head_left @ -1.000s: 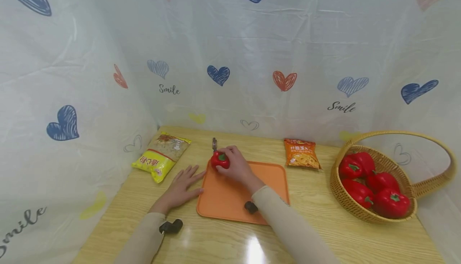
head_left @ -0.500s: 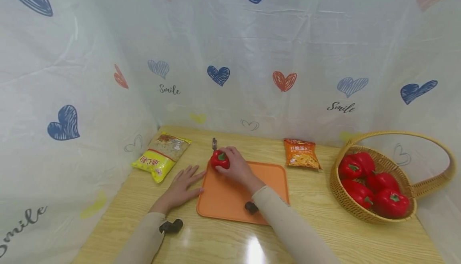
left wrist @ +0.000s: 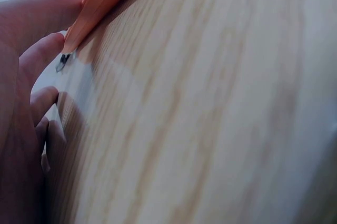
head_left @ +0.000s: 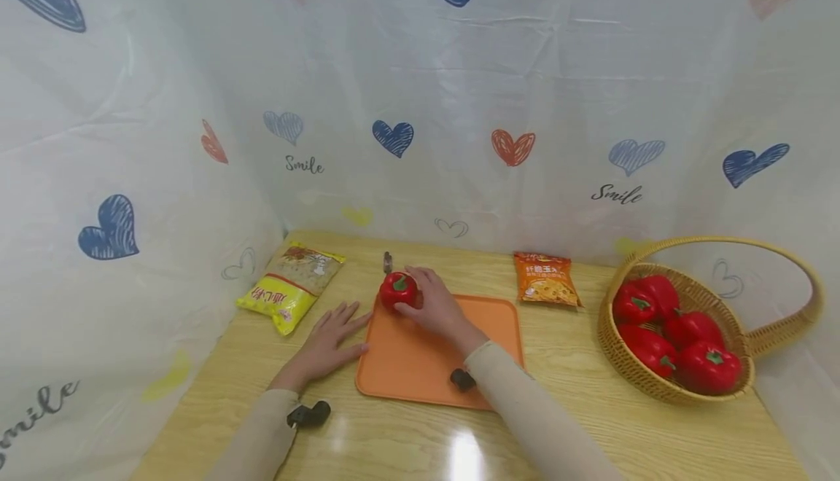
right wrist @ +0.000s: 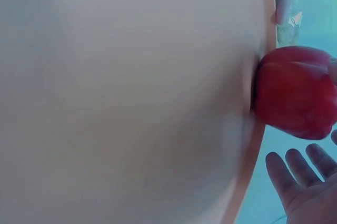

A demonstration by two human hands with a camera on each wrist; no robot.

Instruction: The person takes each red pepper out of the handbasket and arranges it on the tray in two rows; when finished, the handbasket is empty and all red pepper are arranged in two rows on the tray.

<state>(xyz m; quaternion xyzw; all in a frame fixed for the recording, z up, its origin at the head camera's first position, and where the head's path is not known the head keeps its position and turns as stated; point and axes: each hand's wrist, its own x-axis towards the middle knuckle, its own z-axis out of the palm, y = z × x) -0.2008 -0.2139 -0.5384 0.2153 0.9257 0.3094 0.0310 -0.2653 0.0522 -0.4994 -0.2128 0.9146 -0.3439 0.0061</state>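
Observation:
A red bell pepper (head_left: 398,291) with a green stem stands in the far left corner of the orange tray (head_left: 420,364). My right hand (head_left: 436,306) is at its right side, fingers spread; in the right wrist view a gap shows between the fingers (right wrist: 301,168) and the pepper (right wrist: 295,92), while the thumb tip overlaps it. My left hand (head_left: 331,342) lies flat with its fingers spread, forefinger and thumb tips at the tray's left edge. In the left wrist view that hand (left wrist: 31,60) reaches the tray rim (left wrist: 102,2).
A wicker basket (head_left: 639,375) with several red bell peppers stands at the right. An orange snack bag (head_left: 547,279) lies at the back, a yellow food bag (head_left: 292,284) at the left. A small dark metal thing (head_left: 388,261) lies behind the tray. Heart-printed sheets (head_left: 459,87) enclose the table.
My right hand's fingers have loosened from around the bell pepper and drawn slightly right, so more of it shows. The pepper stays in the tray's corner. My left hand keeps its place.

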